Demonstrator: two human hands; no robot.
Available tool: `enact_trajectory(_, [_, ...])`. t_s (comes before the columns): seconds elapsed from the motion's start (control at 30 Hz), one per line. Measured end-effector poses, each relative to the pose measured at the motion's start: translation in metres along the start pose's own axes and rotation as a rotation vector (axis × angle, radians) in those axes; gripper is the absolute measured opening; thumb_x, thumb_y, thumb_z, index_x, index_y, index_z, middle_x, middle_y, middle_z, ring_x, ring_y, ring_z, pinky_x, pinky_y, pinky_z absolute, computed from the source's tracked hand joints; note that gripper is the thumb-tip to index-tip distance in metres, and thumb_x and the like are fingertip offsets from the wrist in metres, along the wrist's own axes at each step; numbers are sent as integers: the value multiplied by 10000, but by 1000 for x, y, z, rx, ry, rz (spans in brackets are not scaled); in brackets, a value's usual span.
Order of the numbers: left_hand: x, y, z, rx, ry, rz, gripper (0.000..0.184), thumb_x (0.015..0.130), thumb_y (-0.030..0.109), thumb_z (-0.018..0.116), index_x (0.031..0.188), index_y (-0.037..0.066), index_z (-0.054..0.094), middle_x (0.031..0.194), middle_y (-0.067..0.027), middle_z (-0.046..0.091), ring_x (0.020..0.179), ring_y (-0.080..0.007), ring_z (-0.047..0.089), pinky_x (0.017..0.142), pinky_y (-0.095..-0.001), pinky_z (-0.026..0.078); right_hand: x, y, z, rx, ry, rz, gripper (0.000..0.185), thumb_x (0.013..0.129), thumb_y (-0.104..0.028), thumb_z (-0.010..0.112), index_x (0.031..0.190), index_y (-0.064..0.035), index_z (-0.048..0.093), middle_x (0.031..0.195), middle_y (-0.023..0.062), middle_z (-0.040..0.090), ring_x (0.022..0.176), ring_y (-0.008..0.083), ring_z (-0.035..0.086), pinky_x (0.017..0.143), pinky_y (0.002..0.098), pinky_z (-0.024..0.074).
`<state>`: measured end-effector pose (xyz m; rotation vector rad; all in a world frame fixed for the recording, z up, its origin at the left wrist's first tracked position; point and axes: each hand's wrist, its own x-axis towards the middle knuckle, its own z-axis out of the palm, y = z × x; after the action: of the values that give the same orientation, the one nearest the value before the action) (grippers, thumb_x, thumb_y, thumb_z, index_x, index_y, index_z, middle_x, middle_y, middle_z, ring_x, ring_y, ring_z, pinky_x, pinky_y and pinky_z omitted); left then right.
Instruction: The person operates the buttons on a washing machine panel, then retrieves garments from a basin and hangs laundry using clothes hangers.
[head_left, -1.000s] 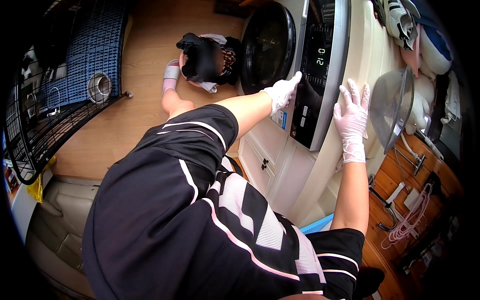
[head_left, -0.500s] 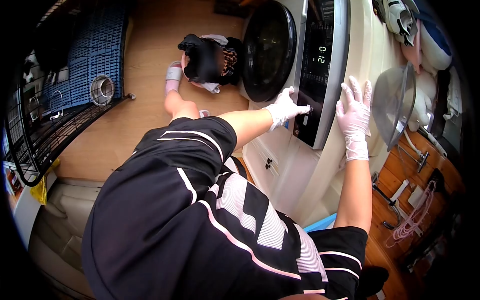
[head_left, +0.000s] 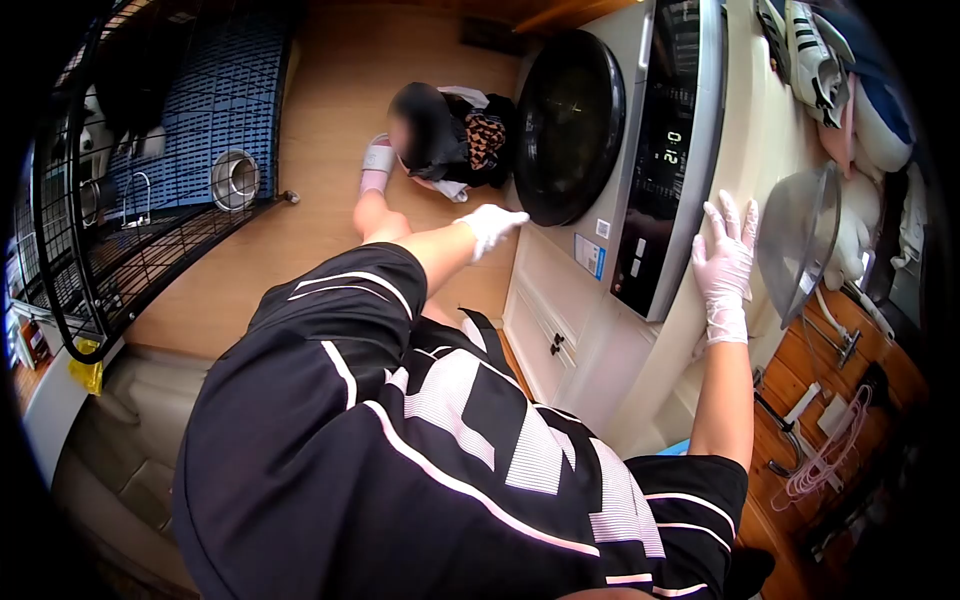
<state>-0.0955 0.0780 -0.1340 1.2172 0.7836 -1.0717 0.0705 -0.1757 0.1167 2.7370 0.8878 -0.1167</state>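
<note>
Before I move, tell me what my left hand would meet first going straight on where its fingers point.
Probably the rim of the round washer door; your left hand points toward it, though depth is unclear from this view.

A washer [head_left: 572,130], laundry [head_left: 486,140] and wire cage [head_left: 195,258] mark this a home.
</note>
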Motion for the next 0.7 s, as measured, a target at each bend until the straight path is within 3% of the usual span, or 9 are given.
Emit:
enact_trajectory(0.03, [-6,-5,-21,64,107,-71,574,810,483,641,1072,-28,623,911,-136,643,752,-203,583,660,-332,465,0,-1,-1,17,-2,-3,491,723,-103,629,1211,-126,575,1407,22,424,1378,376,213,1121,422,261])
enact_trajectory(0.1, [36,-58,-62,62,320,4,518,829,470,612,979,-24,642,742,-109,621,613,-200,549,570,-351,437,1,0,2,13,-1,-16,489,728,-102,627,1213,-118,570,1413,26,419,1380,381,208,1126,425,248])
enact_trajectory(0.17, [19,-60,-103,122,352,-13,506,834,461,602,962,-26,643,736,-121,615,600,-204,545,561,-344,435,1,1,3,5,-9,-19,481,743,-102,621,1221,-113,563,1424,24,405,1385,383,191,1131,429,236])
enact_trajectory(0.23, [19,-64,-141,194,404,-60,463,853,432,588,844,-28,643,684,-115,603,630,-229,556,617,-368,445,3,-2,0,-5,-61,7,470,763,-107,615,1229,-114,555,1435,19,391,1392,381,170,1136,427,226])
enact_trajectory(0.33, [33,-77,-186,454,456,42,441,885,402,507,842,-14,647,749,-161,629,702,-273,595,674,-396,461,8,-6,-2,3,-96,40,477,772,-91,624,1242,-123,547,1433,20,391,1393,380,166,1131,430,241])
enact_trajectory(0.47, [83,-75,-252,816,281,39,420,908,350,418,918,3,653,892,-204,644,814,-324,614,744,-404,471,14,-4,-1,-41,-110,25,504,758,-62,638,1249,-137,548,1415,60,405,1374,423,189,1119,474,246])
enact_trajectory(0.53, [133,-96,-288,1234,270,202,374,915,302,419,950,8,648,944,-209,647,881,-337,613,809,-390,464,15,-1,5,-46,-106,22,507,757,-54,626,1251,-144,552,1408,59,420,1376,420,191,1121,503,229])
enact_trajectory(0.63, [166,-74,-313,717,438,67,346,906,292,464,963,4,646,953,-203,651,902,-325,616,842,-381,452,14,-1,11,-111,-155,59,519,748,-49,626,1251,-158,559,1409,60,423,1382,423,175,1124,516,215])
enact_trajectory(0.7, [174,-32,-317,464,481,-15,326,879,266,536,977,-28,636,944,-199,657,878,-287,632,803,-353,472,19,-4,12,-217,-146,46,417,804,-75,582,1221,-104,567,1401,53,435,1372,394,227,1116,514,228])
